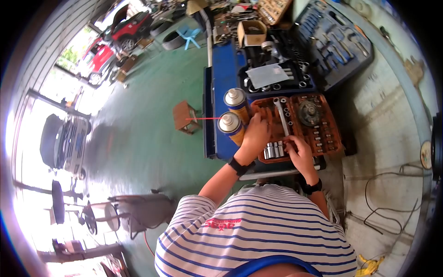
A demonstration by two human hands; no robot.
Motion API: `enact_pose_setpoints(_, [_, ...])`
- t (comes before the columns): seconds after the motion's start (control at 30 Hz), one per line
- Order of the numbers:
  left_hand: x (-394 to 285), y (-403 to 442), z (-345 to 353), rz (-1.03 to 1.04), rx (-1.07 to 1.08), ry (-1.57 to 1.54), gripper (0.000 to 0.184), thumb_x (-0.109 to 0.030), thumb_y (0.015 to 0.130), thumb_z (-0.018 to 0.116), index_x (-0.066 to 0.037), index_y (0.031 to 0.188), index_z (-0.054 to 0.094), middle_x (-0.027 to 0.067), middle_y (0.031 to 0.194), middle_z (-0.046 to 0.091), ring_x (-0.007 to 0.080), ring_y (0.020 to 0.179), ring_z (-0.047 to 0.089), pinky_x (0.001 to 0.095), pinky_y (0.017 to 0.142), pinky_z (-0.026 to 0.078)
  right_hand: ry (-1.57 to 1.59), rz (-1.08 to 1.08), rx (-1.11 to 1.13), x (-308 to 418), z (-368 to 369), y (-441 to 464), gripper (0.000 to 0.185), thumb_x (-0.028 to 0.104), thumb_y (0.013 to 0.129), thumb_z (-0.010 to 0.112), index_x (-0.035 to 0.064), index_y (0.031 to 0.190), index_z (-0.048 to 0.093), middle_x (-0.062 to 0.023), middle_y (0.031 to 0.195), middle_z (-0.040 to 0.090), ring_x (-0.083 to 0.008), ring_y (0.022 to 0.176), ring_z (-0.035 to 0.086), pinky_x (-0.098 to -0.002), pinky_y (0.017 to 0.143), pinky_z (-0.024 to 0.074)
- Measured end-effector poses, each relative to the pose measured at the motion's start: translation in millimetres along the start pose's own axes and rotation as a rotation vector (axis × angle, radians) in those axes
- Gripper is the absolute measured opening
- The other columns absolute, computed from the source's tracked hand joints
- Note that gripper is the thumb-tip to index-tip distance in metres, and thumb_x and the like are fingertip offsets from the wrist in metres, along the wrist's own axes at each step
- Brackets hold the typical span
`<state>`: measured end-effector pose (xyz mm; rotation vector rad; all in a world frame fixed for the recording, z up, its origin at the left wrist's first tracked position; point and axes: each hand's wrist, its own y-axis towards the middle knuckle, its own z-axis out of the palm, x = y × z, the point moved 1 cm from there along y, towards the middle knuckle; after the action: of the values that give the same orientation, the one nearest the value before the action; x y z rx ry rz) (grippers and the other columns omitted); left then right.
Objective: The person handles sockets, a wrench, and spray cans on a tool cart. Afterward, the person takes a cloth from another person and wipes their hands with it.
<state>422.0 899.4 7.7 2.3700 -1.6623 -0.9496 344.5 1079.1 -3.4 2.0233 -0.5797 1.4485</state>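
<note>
Bare right hand [302,154]: my fingers bend at the near end of a long silver metal wrench [283,119]; I cannot tell whether they grip it.
Bare left hand [256,133]: half curled over the left side of an orange plastic socket case [336,135]; any hold is hidden.
Wrench: inside the case's left half.
Blue-and-yellow spray cans [229,123]: just left of my left hand.

No wording can be read with certainty. Red lettering [223,224] stands upside down on the white shirt with thin blue stripes [272,221], bodyward of the left hand [255,133], too blurred to spell out. The label on the white-topped cylindrical spray can [237,138] beside that hand is illegible.
</note>
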Motion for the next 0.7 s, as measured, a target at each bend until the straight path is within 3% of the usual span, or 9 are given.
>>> enact_pose_setpoints(0.23, [8,-2,5,0.158,0.155,0.269,0.021,-0.007,0.084,0.059,0.002,0.102,0.064,0.0225,0.101,0.057,0.0371,0.093,0.055,0.0445,0.082,0.048,-0.057,0.008,0.008,4,-2,-3,0.018,0.0,0.097,0.055,0.0,0.114,0.063,-0.0104,0.102,0.066,-0.0186,0.081,0.067,-0.0321,0.072,0.0521])
enact_pose_setpoints(0.27, [4,-6,3,0.06,0.199,0.17,0.037,0.004,0.076,0.063,0.006,0.112,0.054,0.0226,0.111,0.052,0.039,0.104,0.053,0.0422,0.088,0.05,-0.075,-0.013,0.005,2,-1,-4,0.019,0.001,0.095,0.056,0.0005,0.113,0.063,-0.0116,0.102,0.066,-0.0226,0.086,0.067,-0.0341,0.074,0.0524])
enact_pose_setpoints(0.4, [-3,-7,-2,0.015,0.187,0.091,0.034,0.005,0.076,0.061,0.005,0.109,0.053,0.0228,0.108,0.051,0.0394,0.1,0.055,0.0429,0.085,0.051,-0.107,-0.045,0.0,6,-1,-6,0.019,0.002,0.093,0.058,0.0012,0.111,0.063,-0.0129,0.103,0.066,-0.029,0.093,0.066,-0.0364,0.078,0.0516])
enact_pose_setpoints(0.7, [4,-10,0,-0.005,0.198,0.079,0.021,0.002,0.08,0.059,0.0,0.1,0.057,0.0196,0.1,0.055,0.038,0.098,0.059,0.043,0.08,0.053,-0.221,-0.186,-0.022,8,1,-5,0.017,0.002,0.091,0.058,0.0003,0.108,0.063,-0.0142,0.101,0.065,-0.0328,0.092,0.064,-0.0382,0.079,0.0504])
